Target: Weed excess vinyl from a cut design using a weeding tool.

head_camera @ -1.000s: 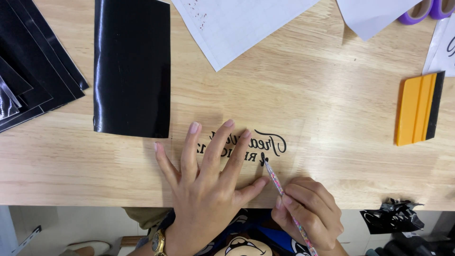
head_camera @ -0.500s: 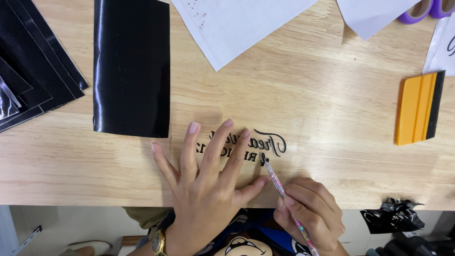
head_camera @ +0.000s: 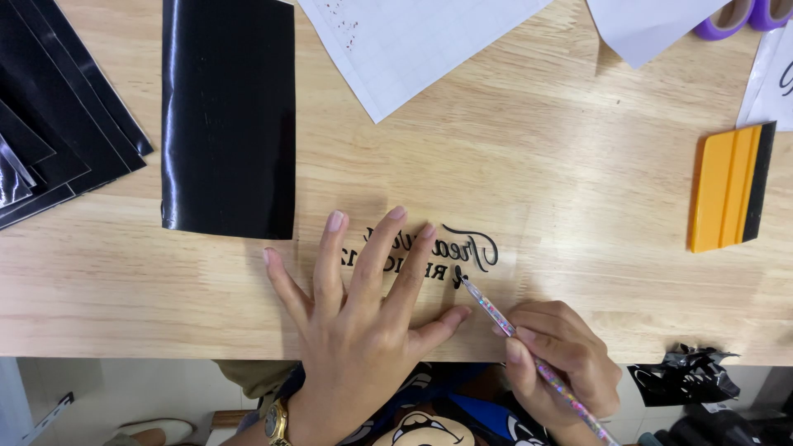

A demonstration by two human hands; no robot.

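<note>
Left hand (head_camera: pixel 363 330) lies flat, fingers spread, pinning the black lettering decal (head_camera: pixel 442 256) on the worktop (head_camera: pixel 537 182). Right hand (head_camera: pixel 562 359) grips a glittery weeding pen (head_camera: pixel 529 355), tip at the decal's near edge, well left of the orange squeegee (head_camera: pixel 731 188).

Light wood table (head_camera: pixel 537 165). On it: black vinyl sheet (head_camera: pixel 227 116), black sheet stack (head_camera: pixel 49 116) at left, white grid paper (head_camera: pixel 413 41), yellow squeegee (head_camera: pixel 731 188) at right, black lettering decal (head_camera: pixel 467 252) nr front edge.
</note>
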